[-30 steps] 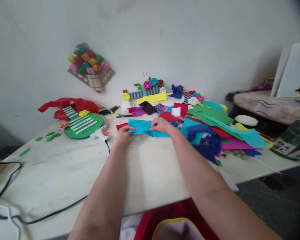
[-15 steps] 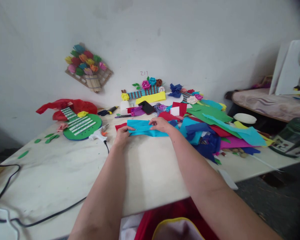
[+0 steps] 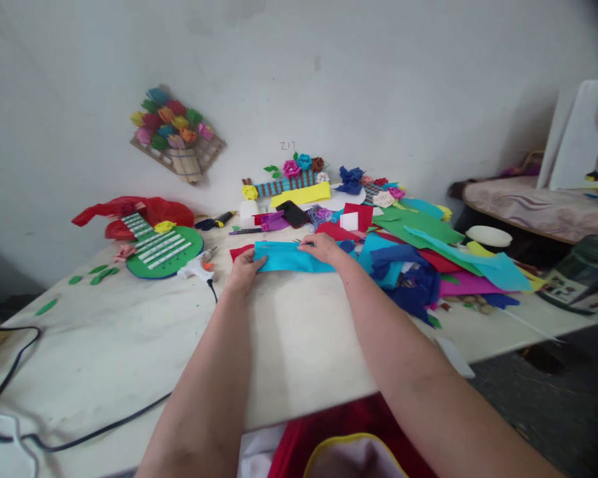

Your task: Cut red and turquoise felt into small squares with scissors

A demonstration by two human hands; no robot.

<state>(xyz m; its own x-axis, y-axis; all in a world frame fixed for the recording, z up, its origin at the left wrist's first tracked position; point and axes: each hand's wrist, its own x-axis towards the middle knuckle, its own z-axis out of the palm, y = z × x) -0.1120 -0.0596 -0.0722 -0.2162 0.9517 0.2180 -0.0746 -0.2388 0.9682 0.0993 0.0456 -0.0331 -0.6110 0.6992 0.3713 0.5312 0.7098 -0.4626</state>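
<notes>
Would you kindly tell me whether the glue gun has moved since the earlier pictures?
No, the glue gun lies at the same spot by the green disc.

Forearms (image 3: 213,378) bare, red garmt (image 3: 323,419) w/ yel. trim (image 3: 351,435).

The light is soft and a bit gray, and I can't tell where it comes from. The wall (image 3: 379,79) is pale and dull. A faint, fuzzy shadow lies on the table (image 3: 109,358) beside the left arm (image 3: 214,372). The floor (image 3: 573,385) at the right is dark. The far right top corner goes black. The jar (image 3: 585,282) looks tilted and stretched, and its label is too blurry to read.
</notes>
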